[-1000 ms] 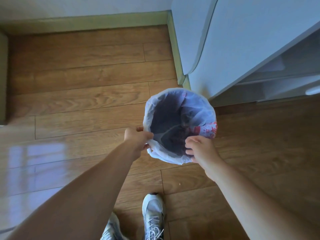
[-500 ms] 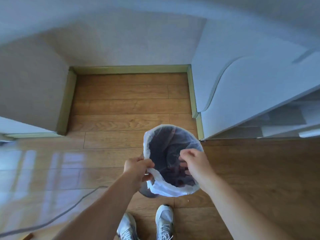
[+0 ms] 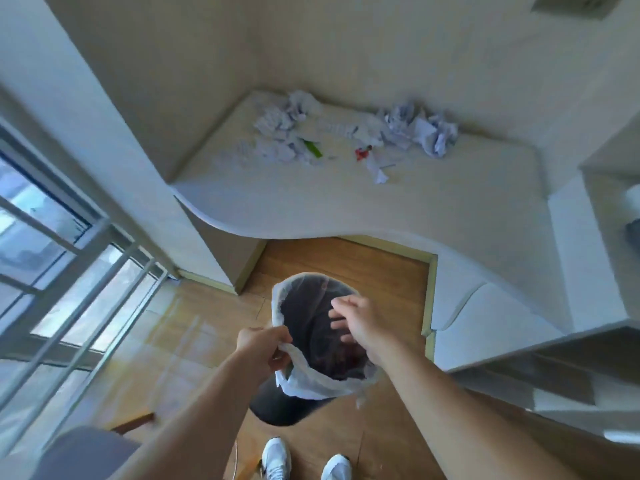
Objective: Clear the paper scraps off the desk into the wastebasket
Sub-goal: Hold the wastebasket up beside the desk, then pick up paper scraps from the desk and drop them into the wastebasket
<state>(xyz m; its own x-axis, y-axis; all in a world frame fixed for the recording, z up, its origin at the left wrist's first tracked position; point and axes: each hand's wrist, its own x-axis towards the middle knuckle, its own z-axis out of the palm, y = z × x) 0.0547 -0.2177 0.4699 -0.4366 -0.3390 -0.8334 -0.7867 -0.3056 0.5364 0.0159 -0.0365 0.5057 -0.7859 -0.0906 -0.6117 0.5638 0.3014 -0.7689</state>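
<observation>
Head view, left to right: our left hand (image 3: 263, 348) pinches the white liner (image 3: 311, 382) at the near rim of the wastebasket (image 3: 287, 408), likely keeping the mouth wide. Our right hand (image 3: 363, 327) reaches into the opening, fingers loose, grasping nothing we can see. Paper scraps (image 3: 349, 133) lie untouched on the surface (image 3: 450, 188) beyond.
</observation>
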